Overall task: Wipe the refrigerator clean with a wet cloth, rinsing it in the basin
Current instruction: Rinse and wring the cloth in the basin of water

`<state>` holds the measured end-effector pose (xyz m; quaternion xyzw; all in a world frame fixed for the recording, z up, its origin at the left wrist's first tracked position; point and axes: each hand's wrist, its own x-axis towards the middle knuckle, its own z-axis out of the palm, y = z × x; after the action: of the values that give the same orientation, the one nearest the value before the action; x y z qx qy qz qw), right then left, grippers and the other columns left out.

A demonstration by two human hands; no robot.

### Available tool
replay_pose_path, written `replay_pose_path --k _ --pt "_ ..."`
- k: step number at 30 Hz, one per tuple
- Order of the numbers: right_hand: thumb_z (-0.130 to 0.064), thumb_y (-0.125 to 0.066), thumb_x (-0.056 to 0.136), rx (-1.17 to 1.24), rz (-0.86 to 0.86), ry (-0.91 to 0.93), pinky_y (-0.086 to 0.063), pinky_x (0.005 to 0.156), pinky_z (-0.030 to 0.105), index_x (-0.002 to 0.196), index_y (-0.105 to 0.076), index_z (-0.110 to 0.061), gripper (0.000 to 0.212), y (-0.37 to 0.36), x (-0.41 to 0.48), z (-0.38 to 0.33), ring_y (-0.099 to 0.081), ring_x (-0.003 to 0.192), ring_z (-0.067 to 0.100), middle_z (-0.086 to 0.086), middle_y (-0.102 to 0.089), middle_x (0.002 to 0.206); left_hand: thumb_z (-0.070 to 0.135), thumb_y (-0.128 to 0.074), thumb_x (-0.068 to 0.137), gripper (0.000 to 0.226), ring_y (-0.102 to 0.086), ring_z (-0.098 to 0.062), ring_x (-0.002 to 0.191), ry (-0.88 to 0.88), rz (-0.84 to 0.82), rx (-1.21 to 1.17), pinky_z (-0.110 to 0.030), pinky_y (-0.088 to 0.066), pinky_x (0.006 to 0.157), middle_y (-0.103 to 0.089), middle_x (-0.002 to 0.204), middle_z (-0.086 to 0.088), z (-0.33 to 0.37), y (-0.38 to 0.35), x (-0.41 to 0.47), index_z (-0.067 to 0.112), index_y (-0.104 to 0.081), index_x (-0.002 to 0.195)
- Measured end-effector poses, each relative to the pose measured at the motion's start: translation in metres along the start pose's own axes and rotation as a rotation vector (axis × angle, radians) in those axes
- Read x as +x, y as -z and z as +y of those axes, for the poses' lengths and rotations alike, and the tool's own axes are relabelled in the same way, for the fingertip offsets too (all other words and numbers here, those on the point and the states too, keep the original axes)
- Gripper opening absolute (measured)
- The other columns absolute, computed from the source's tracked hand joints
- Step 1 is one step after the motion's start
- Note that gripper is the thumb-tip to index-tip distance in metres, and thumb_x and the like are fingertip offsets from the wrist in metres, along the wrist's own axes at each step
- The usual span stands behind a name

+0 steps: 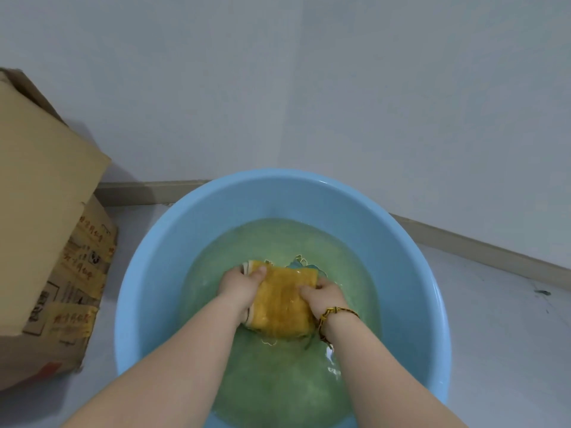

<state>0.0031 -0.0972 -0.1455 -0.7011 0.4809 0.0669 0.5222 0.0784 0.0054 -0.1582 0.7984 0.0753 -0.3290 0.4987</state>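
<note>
A yellow cloth (282, 299) lies folded in the greenish water of a light blue basin (191, 217) on the floor. My left hand (239, 287) grips the cloth's left edge, thumb on top. On the cloth's right edge my right hand (326, 296) holds on, with a braided bracelet at the wrist. Both hands are partly under the water. The refrigerator is not in view.
A cardboard box (49, 230) stands on the floor to the left of the basin. A pale wall with a baseboard (482, 247) runs just behind the basin. Grey floor (500, 335) lies to the right.
</note>
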Motion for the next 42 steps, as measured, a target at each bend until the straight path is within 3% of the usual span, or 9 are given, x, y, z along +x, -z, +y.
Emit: replay_pose_path --k 4,9,13,22,27,30,35,39,42 --pt "-0.014 -0.059 0.088 0.318 -0.024 0.114 -0.049 0.071 0.028 0.083 -0.059 -0.012 0.006 0.006 -0.022 -0.022 -0.058 0.074 0.019 0.003 -0.061 0.078 0.031 -0.049 0.092 0.027 -0.058 -0.033 0.103 -0.052 -0.031 -0.272 -0.044 -0.046 0.094 -0.061 0.114 -0.017 0.023 0.0 -0.016 0.009 -0.056 0.105" --pt "-0.005 -0.058 0.083 0.029 0.104 0.53 -0.037 0.065 0.012 0.108 -0.059 -0.006 0.025 -0.003 -0.042 -0.034 -0.049 0.083 0.01 0.0 -0.055 0.092 0.051 -0.05 0.084 0.042 -0.062 -0.018 0.088 -0.184 -0.151 -0.344 -0.028 -0.048 0.073 -0.066 0.096 -0.006 0.041 -0.004 -0.043 0.012 -0.062 0.098" --pt "0.007 -0.052 0.077 -0.207 -0.075 0.81 -0.033 0.072 0.007 0.107 -0.06 -0.003 0.032 -0.003 -0.052 -0.029 -0.038 0.075 -0.006 -0.015 -0.037 0.083 0.019 -0.061 0.084 0.009 -0.057 -0.02 0.072 -0.179 -0.049 -0.529 -0.022 -0.047 0.058 -0.06 0.075 -0.005 0.039 0.0 -0.045 0.013 -0.058 0.078" --pt "-0.023 -0.08 0.066 0.064 0.029 0.486 -0.026 0.11 0.029 0.145 -0.004 -0.023 0.11 0.0 -0.053 -0.022 -0.029 0.133 0.013 -0.003 -0.027 0.143 0.015 -0.055 0.086 0.005 -0.063 -0.011 0.081 -0.357 -0.266 -0.565 -0.017 -0.053 0.068 -0.066 0.087 0.001 0.04 0.008 -0.055 0.016 -0.06 0.087" --pt "-0.011 -0.068 0.074 -0.123 -0.098 0.567 -0.045 0.06 0.016 0.077 -0.051 -0.027 0.024 0.006 -0.045 -0.023 -0.057 0.067 0.005 -0.005 -0.058 0.073 0.023 -0.056 0.083 0.014 -0.061 -0.014 0.088 -0.269 -0.397 -0.484 -0.021 -0.049 0.078 -0.068 0.093 -0.002 0.04 0.018 -0.057 0.014 -0.063 0.089" --pt "-0.014 -0.059 0.081 -0.453 0.124 0.467 -0.042 0.064 0.024 0.087 -0.053 -0.02 0.011 0.01 -0.042 -0.017 -0.059 0.084 0.022 -0.001 -0.062 0.084 0.046 -0.056 0.081 0.04 -0.052 -0.022 0.106 -0.023 -0.363 -0.421 -0.038 -0.038 0.095 -0.058 0.111 -0.004 0.035 0.014 -0.053 0.016 -0.057 0.107" --pt "-0.011 -0.046 0.059 -0.782 0.617 1.089 -0.039 0.044 0.022 0.071 -0.062 -0.015 0.02 -0.012 -0.048 -0.011 -0.057 0.052 0.019 -0.002 -0.057 0.057 0.068 -0.076 0.03 0.102 -0.065 -0.022 0.092 0.14 -0.379 -0.696 -0.039 -0.051 0.087 -0.067 0.105 -0.009 0.044 0.016 -0.054 0.012 -0.057 0.112" --pt "-0.009 -0.071 0.051 -0.71 0.396 0.999 -0.049 0.053 0.02 0.111 -0.052 -0.011 0.062 -0.026 -0.06 -0.011 -0.066 0.069 0.018 0.001 -0.068 0.082 0.034 -0.072 0.07 0.025 -0.059 -0.023 0.076 0.081 -0.168 -0.773 -0.032 -0.049 0.071 -0.062 0.087 -0.009 0.03 0.02 -0.038 0.013 -0.059 0.077" --pt "-0.015 -0.061 0.08 -0.467 0.235 0.701 -0.042 0.088 0.025 0.143 -0.025 -0.013 0.073 -0.027 -0.069 -0.023 -0.056 0.113 0.02 0.006 -0.055 0.129 0.018 -0.06 0.084 0.025 -0.053 -0.016 0.057 -0.18 -0.042 -0.731 -0.026 -0.044 0.058 -0.057 0.063 -0.004 0.037 0.016 -0.044 0.015 -0.055 0.059"
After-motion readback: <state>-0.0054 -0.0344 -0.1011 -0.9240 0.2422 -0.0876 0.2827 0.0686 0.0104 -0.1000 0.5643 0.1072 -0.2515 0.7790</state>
